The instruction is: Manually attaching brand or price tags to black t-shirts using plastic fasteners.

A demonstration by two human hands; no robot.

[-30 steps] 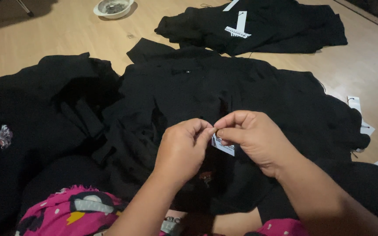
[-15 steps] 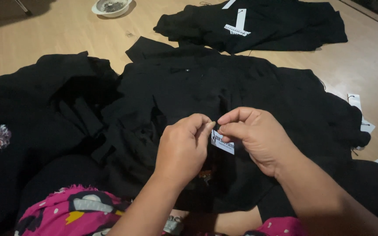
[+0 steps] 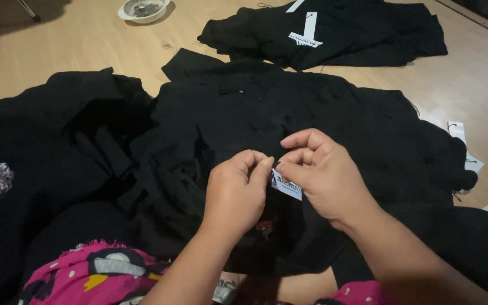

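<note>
From the head view, a small white paper tag (image 3: 287, 186) with dark print sits on a crumpled black garment (image 3: 289, 113) spread over the wooden floor (image 3: 74, 51). The left hand (image 3: 235, 195) and right hand (image 3: 323, 175) meet over it, fingertips pinched narrowly on the tag's edges.

Left hand (image 3: 235, 192) and right hand (image 3: 324, 172) close together, fingers (image 3: 262, 165) pinched, forearms angled inward.
</note>
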